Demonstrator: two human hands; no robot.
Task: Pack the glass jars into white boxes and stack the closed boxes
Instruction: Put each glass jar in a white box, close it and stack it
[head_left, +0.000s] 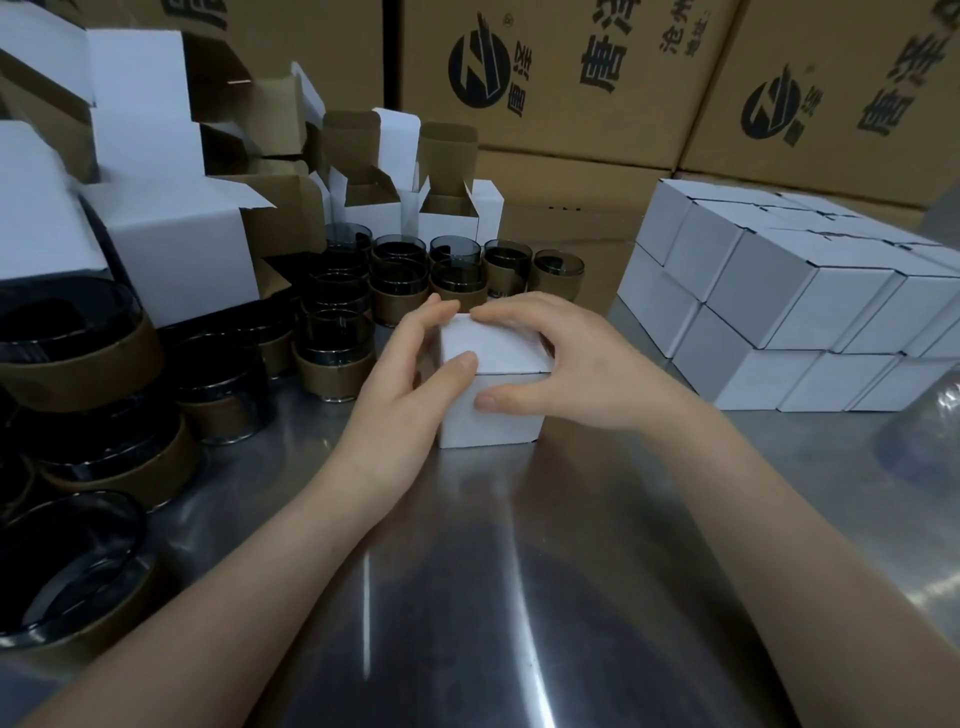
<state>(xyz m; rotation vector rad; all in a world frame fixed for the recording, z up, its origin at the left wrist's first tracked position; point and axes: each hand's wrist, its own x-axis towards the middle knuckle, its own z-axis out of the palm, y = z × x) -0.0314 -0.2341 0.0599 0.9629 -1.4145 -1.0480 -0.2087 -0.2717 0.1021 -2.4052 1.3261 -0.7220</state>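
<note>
A small white box (493, 421) stands on the steel table (519, 597) at the centre, its lid down. My left hand (410, 384) grips its left side, thumb on the front face and fingers over the top edge. My right hand (566, 364) grips the right side, thumb on the front and fingers curled over the lid. Dark glass jars (332, 332) with brown paper sleeves crowd the table to the left and behind the box. A stack of closed white boxes (789, 306), two layers high, stands at the right.
Open white boxes (171, 249) with raised flaps pile up at the back left. Large brown printed cartons (571, 78) form a wall behind. A clear plastic object (935, 415) sits at the far right edge. More large jars (78, 561) line the left edge.
</note>
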